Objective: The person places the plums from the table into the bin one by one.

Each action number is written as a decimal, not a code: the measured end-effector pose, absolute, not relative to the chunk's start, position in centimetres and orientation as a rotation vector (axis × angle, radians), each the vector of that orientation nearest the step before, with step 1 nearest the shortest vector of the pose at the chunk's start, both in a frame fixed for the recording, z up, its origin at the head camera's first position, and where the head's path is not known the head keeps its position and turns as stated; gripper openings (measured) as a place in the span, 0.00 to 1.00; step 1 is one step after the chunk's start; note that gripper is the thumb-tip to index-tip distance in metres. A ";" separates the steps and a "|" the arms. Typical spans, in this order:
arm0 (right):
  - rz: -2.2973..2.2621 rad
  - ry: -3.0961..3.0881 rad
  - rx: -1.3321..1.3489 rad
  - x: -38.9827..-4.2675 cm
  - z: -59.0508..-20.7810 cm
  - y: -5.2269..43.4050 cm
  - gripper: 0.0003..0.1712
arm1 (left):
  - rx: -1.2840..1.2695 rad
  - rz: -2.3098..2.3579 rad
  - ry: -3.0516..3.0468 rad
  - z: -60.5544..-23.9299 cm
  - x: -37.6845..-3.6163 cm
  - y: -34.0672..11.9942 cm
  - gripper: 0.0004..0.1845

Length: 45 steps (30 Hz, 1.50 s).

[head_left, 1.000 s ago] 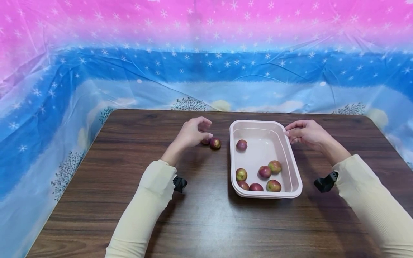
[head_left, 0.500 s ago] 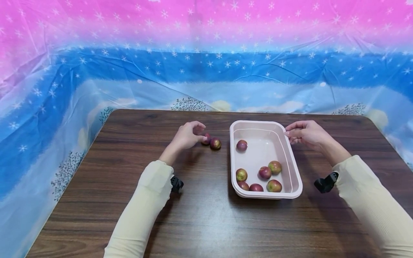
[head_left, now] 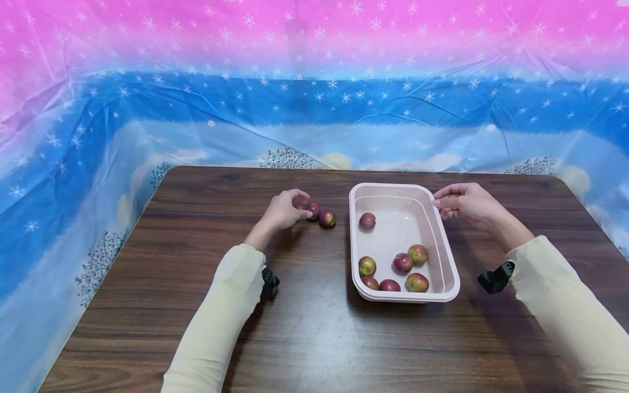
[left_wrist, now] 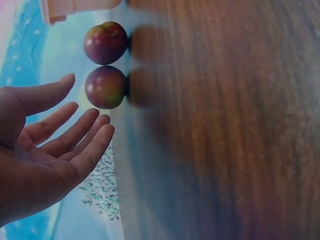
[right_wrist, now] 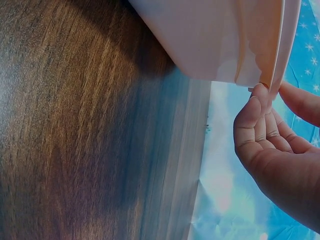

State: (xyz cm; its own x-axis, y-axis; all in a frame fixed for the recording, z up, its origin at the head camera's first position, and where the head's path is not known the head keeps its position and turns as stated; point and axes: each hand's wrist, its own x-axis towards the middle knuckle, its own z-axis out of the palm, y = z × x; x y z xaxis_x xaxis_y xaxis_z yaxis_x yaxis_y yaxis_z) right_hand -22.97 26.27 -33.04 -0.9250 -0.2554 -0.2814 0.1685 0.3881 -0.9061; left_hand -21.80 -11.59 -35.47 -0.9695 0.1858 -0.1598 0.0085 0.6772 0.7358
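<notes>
We are closing our spread-fingered, empty left hand [head_left: 284,210] on the nearer small red plum [head_left: 313,210]; right hand [head_left: 464,204] keeps pinching the pink plastic tub's [head_left: 444,248] rim.

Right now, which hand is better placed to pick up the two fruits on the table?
Probably the left hand: its open fingers reach beside the nearer fruit, next to the second fruit. The right hand pinches the tray rim.

Dark wooden table [head_left: 314,338]; starry backdrop sheet [head_left: 314,82] behind.
</notes>
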 end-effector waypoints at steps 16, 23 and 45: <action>-1.559 2.287 -0.103 -23.0 -32.9 26.2 0.21 | 0.092 1.176 2.653 -36.3 -22.7 -10.9 0.19; -1.572 2.276 -0.104 -23.1 -32.9 26.1 0.20 | 0.088 1.174 2.653 -36.4 -22.9 -10.7 0.19; -1.603 2.254 -0.103 -22.9 -33.1 26.2 0.19 | 0.091 1.165 2.659 -36.7 -22.5 -11.0 0.16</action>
State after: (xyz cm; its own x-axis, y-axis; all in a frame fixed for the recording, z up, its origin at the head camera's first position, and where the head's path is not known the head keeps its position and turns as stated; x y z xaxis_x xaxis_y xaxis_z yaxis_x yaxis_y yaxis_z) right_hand -22.95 26.15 -33.15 -0.9284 -0.2696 -0.2556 0.1530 0.3495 -0.9244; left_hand -22.55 -11.00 -36.67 -0.9701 0.1509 -0.1900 -0.0373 0.6807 0.7316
